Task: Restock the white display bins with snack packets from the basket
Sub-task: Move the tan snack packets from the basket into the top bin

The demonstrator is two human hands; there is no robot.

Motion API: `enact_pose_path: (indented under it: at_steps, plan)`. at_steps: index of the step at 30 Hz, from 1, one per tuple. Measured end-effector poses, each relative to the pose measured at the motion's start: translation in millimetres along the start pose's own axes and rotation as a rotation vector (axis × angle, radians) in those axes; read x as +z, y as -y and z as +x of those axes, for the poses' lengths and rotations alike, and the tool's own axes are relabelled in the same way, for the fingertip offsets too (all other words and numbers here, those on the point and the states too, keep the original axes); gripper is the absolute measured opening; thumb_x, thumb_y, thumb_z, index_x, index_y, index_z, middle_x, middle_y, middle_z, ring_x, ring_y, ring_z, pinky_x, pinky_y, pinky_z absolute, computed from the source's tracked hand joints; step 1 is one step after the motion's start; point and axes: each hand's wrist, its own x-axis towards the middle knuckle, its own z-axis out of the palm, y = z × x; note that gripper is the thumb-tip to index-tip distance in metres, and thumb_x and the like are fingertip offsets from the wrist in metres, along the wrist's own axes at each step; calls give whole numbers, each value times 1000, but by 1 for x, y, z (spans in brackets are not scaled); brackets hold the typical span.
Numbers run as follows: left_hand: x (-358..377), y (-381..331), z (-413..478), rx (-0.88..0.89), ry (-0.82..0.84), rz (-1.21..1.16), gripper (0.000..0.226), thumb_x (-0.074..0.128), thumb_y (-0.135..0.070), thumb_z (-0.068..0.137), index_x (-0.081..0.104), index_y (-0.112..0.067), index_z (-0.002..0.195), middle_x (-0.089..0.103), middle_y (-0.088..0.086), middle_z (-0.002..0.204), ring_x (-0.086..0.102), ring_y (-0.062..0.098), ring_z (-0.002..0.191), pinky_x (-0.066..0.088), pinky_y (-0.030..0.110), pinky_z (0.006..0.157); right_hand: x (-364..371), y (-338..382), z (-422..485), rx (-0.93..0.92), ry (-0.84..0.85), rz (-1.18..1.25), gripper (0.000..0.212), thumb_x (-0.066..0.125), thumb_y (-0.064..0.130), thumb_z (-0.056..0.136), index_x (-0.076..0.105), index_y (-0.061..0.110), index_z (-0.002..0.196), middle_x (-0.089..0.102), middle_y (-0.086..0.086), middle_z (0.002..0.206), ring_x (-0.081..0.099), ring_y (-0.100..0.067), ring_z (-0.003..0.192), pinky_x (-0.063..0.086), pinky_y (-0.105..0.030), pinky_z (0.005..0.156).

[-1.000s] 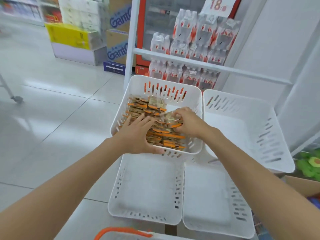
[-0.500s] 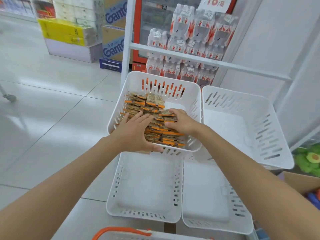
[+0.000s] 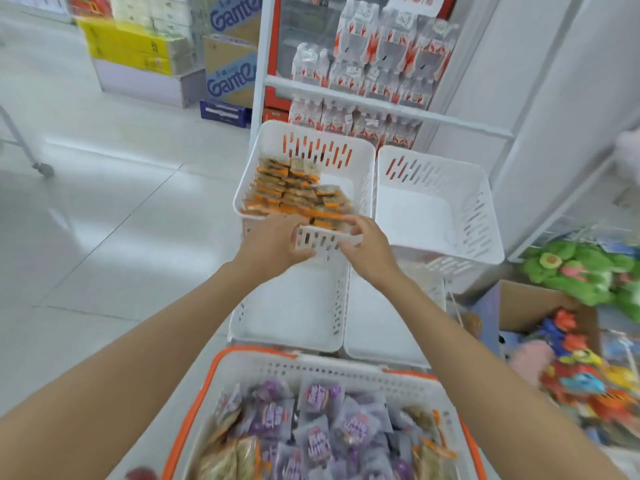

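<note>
Both hands, left hand (image 3: 273,242) and right hand (image 3: 367,245), curl fingers over the slotted front rim of the upper-left white bin (image 3: 363,161), which holds orange-edged packets (image 3: 294,194). The neighbouring bin (image 3: 485,209) lies bare. The basket (image 3: 311,368) sits nearest, full of glossy purple packets (image 3: 322,424).

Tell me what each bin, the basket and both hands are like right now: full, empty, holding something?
White slotted upper-left bin: partly filled with orange-edged snack packets.
White slotted upper-right bin: empty.
White lower-left bin: empty.
White lower-right bin: looks empty, partly hidden.
Orange-rimmed white basket: full of purple packets.
Left hand: on the upper-left bin's front wall.
Right hand: gripping that front rim.
</note>
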Motion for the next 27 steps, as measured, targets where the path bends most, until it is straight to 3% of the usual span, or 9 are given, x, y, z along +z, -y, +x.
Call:
enact_pose_path:
  at_steps: [3,5,10,13,15,17,20,23,27]
  plan:
    - [23,-4,-55,-47,131,-63,60,75,-46,82,54,-20,132,58,-2,131,53,18,118,44,34,98,15,-6,-62,30,19,28,38,59,6,88,61,15,125,55,-2,125,53,-12,103,50,-30,86]
    - [40,2,-92,-91,227,-53,64,74,-49,82,52,-22,136,55,-2,136,51,18,122,43,37,102,31,-16,-102,54,99,50,35,61,5,89,62,14,123,56,-2,123,54,-14,101,49,-27,85]
    - [65,50,-179,-232,283,-44,62,75,-47,81,54,-22,134,56,-1,135,51,20,125,41,40,106,85,-35,-184,220,537,33,38,64,20,93,57,15,130,57,1,117,55,-16,107,45,-27,90]
    - [64,78,-213,-329,277,-29,57,75,-45,82,56,-25,132,58,0,134,52,20,121,42,39,104,135,-35,-212,321,757,20,48,62,40,94,57,11,132,58,-4,130,55,-22,121,43,-30,95]
    - [62,88,-226,-369,258,-47,55,76,-44,82,57,-25,130,57,0,134,52,20,121,42,40,103,168,-31,-229,331,842,-45,44,62,46,92,66,6,113,63,-12,116,59,-27,109,43,-34,87]
    - [58,92,-234,-381,255,-65,55,76,-42,82,56,-25,130,56,0,136,52,20,121,43,39,103,189,-30,-238,301,791,-73,34,68,30,89,65,-4,89,61,-20,91,59,-31,88,50,-43,82]
    - [55,90,-237,-366,247,-104,53,75,-37,85,55,-23,132,55,0,138,52,19,121,43,35,102,182,-33,-230,341,617,70,11,67,10,89,63,12,79,63,-5,90,61,-21,88,52,-40,89]
    - [59,81,-234,-357,238,-176,53,74,-28,86,54,-21,134,55,2,137,52,18,121,40,26,97,153,-29,-212,300,559,129,26,65,1,88,59,22,73,64,-2,80,61,-19,80,52,-35,80]
    - [67,60,-231,-379,351,-285,76,79,-31,82,41,-20,147,48,-2,144,46,16,129,39,25,98,134,-19,-200,230,438,219,31,59,-6,87,61,21,73,64,5,74,61,-13,73,51,-30,71]
